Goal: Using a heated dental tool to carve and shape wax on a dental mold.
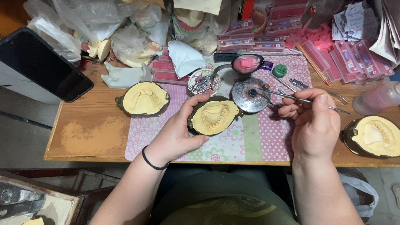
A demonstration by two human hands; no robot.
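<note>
My left hand (176,134) grips a dark metal flask half (214,118) filled with yellow plaster that bears a row of tooth impressions, held just above the patterned mat (252,143). My right hand (313,123) holds a thin metal instrument (285,97) whose tip reaches over a small round metal burner (249,95) beside the flask. A black band circles my left wrist.
Two more plaster-filled flask halves lie on the wooden table, one at left (143,99) and one at far right (378,136). A black phone (37,63) sits at left. Plastic bags, pink tooth cards, a pink wax dish (247,63), loose tools and a spray bottle (384,96) crowd the back.
</note>
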